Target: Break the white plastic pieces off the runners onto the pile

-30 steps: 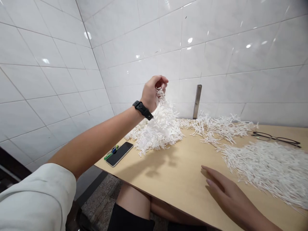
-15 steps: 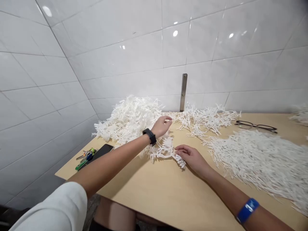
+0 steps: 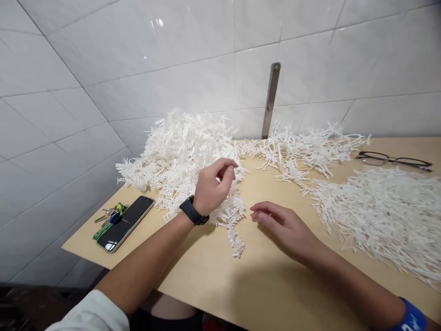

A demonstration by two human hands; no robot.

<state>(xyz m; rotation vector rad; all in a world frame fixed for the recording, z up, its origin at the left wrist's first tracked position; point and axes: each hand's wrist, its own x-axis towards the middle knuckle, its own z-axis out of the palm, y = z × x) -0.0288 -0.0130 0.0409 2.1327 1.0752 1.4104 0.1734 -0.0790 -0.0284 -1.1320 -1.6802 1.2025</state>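
A big heap of white branched plastic pieces (image 3: 182,151) lies at the back left of the wooden table (image 3: 262,276). My left hand (image 3: 213,186), with a black watch on the wrist, hovers over the heap's near edge with fingers curled and nothing visible in them. A short strand of the white pieces (image 3: 237,239) trails toward me just below it. My right hand (image 3: 285,227) rests low over the bare table beside that strand, fingers stretched out and apart, holding nothing.
A second spread of loose white sticks (image 3: 379,216) covers the right side. More tangled pieces (image 3: 299,149) lie along the tiled wall by a metal bracket (image 3: 271,99). Glasses (image 3: 392,161) sit at the back right. A phone (image 3: 124,223) and keys (image 3: 108,216) lie at the left edge.
My left hand dropped from head height, where it lifted a clump, to the heap's edge. My right hand let go of the strand and drew slightly back.
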